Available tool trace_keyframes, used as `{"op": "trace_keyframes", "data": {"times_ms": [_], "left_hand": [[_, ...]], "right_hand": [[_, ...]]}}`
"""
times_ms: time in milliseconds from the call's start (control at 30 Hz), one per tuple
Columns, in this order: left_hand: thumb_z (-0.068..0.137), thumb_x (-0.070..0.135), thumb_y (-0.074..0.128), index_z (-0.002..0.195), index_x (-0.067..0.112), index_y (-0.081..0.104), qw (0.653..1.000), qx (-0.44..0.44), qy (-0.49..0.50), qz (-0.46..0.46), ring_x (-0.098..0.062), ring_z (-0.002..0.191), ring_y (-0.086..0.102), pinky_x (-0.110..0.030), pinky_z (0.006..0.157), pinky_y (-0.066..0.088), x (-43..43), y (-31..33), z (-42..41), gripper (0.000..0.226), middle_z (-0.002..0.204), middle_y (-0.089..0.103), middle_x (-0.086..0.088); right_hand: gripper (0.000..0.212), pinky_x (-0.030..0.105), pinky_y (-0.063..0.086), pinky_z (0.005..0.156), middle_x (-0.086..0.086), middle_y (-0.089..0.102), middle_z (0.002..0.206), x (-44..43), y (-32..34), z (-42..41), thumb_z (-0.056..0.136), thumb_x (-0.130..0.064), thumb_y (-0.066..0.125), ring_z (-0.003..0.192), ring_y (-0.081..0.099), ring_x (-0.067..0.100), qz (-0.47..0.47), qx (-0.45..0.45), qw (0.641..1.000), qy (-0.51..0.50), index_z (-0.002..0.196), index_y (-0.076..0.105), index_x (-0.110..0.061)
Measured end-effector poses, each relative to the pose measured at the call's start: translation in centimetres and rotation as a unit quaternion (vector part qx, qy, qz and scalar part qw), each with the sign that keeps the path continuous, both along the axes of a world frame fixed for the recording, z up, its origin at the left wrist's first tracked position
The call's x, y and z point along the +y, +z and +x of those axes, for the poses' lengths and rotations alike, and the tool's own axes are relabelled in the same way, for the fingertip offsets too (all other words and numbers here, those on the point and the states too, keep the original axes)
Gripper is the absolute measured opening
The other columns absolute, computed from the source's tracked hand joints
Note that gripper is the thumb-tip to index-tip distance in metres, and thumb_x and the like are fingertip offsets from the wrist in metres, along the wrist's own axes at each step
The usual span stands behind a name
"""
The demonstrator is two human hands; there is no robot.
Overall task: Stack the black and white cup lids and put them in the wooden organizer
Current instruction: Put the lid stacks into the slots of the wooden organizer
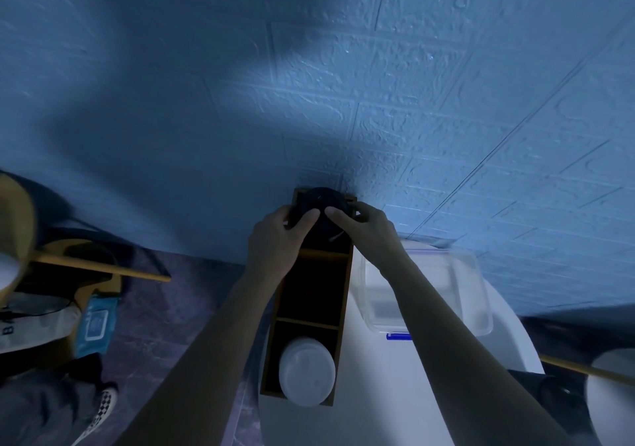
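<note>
While seated in far compartment of wooden organizer (346, 291), black lid stack (321, 201) gripped either side: left hand (275, 239) and right hand (367, 229) both curled round rim. White lid stack (307, 370) in near compartment.

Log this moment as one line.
left hand, right hand: hold black cup-lid stack | in far compartment of long wooden organizer | white cup-lid stack: near compartment

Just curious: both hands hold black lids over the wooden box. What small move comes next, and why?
Probably lower the black lids fully into the far slot: left hand and right hand grip them there, and white lids already sit in the wooden box's near slot.
</note>
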State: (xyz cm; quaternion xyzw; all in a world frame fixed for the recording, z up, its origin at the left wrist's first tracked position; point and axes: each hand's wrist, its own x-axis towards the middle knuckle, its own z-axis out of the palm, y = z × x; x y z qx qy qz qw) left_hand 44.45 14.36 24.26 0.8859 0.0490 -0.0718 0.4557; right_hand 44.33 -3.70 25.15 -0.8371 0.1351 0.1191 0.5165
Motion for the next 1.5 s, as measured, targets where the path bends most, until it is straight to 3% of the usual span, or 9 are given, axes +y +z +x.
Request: {"op": "trace_keyframes", "data": {"times_ms": [167, 333, 467, 633, 767, 867, 1067, 1267, 1500], "left_hand": [[0.094, 0.058, 0.059, 0.125, 0.027, 0.068, 0.999, -0.024, 0.010, -0.020, -0.009, 0.109, 0.064, -0.028, 0.088, 0.049, 0.2, -0.4, -0.2, 0.045, 0.117, 0.072, 0.008], [0.096, 0.053, 0.059, 0.131, 0.029, 0.064, 0.999, -0.016, 0.005, -0.034, -0.001, 0.109, 0.058, -0.023, 0.090, 0.043, 0.0, 0.1, -0.2, 0.043, 0.121, 0.068, 0.014], [0.096, 0.053, 0.060, 0.133, 0.030, 0.064, 0.998, -0.013, 0.003, -0.059, -0.004, 0.112, 0.061, -0.020, 0.091, 0.045, 0.0, 0.3, -0.1, 0.044, 0.123, 0.069, 0.012], [0.091, 0.060, 0.059, 0.133, 0.033, 0.062, 0.997, -0.013, -0.001, -0.070, -0.006, 0.116, 0.062, -0.030, 0.100, 0.050, 0.0, 0.0, -0.5, 0.050, 0.125, 0.069, 0.014], [0.084, 0.063, 0.056, 0.135, 0.035, 0.060, 0.997, -0.004, 0.011, -0.076, -0.008, 0.117, 0.063, -0.040, 0.104, 0.050, 0.1, -0.1, -0.8, 0.058, 0.127, 0.067, 0.014], [0.088, 0.055, 0.058, 0.137, 0.031, 0.059, 0.997, -0.014, 0.003, -0.082, -0.010, 0.118, 0.061, -0.037, 0.104, 0.049, -0.2, -0.1, -1.0, 0.055, 0.128, 0.067, 0.011], [0.095, 0.039, 0.063, 0.153, 0.033, 0.041, 0.996, -0.036, -0.013, -0.082, -0.012, 0.135, 0.052, -0.036, 0.115, 0.040, 0.0, -0.8, -1.2, 0.062, 0.148, 0.055, 0.007], [0.100, 0.033, 0.061, 0.154, 0.033, 0.037, 0.997, -0.054, -0.051, -0.027, -0.014, 0.137, 0.048, -0.021, 0.107, 0.034, -0.1, -0.7, -1.1, 0.059, 0.152, 0.050, 0.005], [0.101, 0.038, 0.058, 0.155, 0.029, 0.036, 0.995, -0.080, -0.059, 0.007, -0.015, 0.141, 0.044, -0.038, 0.116, 0.037, 0.2, -0.4, -1.3, 0.060, 0.155, 0.046, 0.003]], "right_hand": [[0.028, 0.048, 0.057, 0.088, -0.019, 0.070, 0.079, 0.6, -0.4, 0.3, 0.085, -0.068, 0.063, 0.085, 0.072, 0.012, -0.016, -0.023, 1.000, 0.002, 0.088, 0.062, -0.041], [0.032, 0.046, 0.057, 0.092, -0.021, 0.067, 0.083, 0.7, -0.7, -0.1, 0.089, -0.065, 0.061, 0.081, 0.070, 0.004, -0.005, -0.038, 0.999, -0.004, 0.106, 0.063, -0.037], [0.046, 0.042, 0.059, 0.091, -0.017, 0.069, 0.105, 0.6, -0.5, -0.3, 0.091, -0.055, 0.062, 0.079, 0.071, -0.002, 0.027, -0.052, 0.998, 0.008, 0.130, 0.062, -0.030], [0.035, 0.026, 0.055, 0.084, -0.021, 0.067, 0.104, 0.4, -0.5, -1.0, 0.096, -0.043, 0.063, 0.084, 0.067, -0.008, 0.042, -0.071, 0.997, 0.013, 0.129, 0.061, -0.032], [0.037, 0.031, 0.055, 0.092, -0.019, 0.067, 0.111, 0.0, -0.9, -1.5, 0.093, -0.044, 0.065, 0.097, 0.065, -0.005, 0.050, -0.071, 0.996, 0.000, 0.128, 0.059, -0.037], [0.035, 0.040, 0.056, 0.096, -0.018, 0.069, 0.109, 0.1, -1.0, -1.6, 0.094, -0.038, 0.064, 0.093, 0.068, -0.003, 0.047, -0.073, 0.996, 0.007, 0.129, 0.059, -0.036], [0.036, 0.040, 0.055, 0.094, -0.031, 0.064, 0.097, 0.6, -0.3, -1.3, 0.098, -0.039, 0.059, 0.084, 0.071, 0.004, -0.007, -0.097, 0.995, 0.036, 0.135, 0.057, -0.038], [0.037, 0.045, 0.056, 0.094, -0.028, 0.063, 0.086, 0.6, -0.7, -1.0, 0.100, -0.039, 0.055, 0.077, 0.072, 0.005, -0.033, -0.084, 0.995, 0.050, 0.137, 0.056, -0.034], [0.026, 0.040, 0.057, 0.093, -0.027, 0.065, 0.093, 0.6, -0.2, -1.3, 0.098, -0.035, 0.060, 0.075, 0.072, 0.006, -0.004, -0.085, 0.996, 0.035, 0.120, 0.052, -0.048]]}}
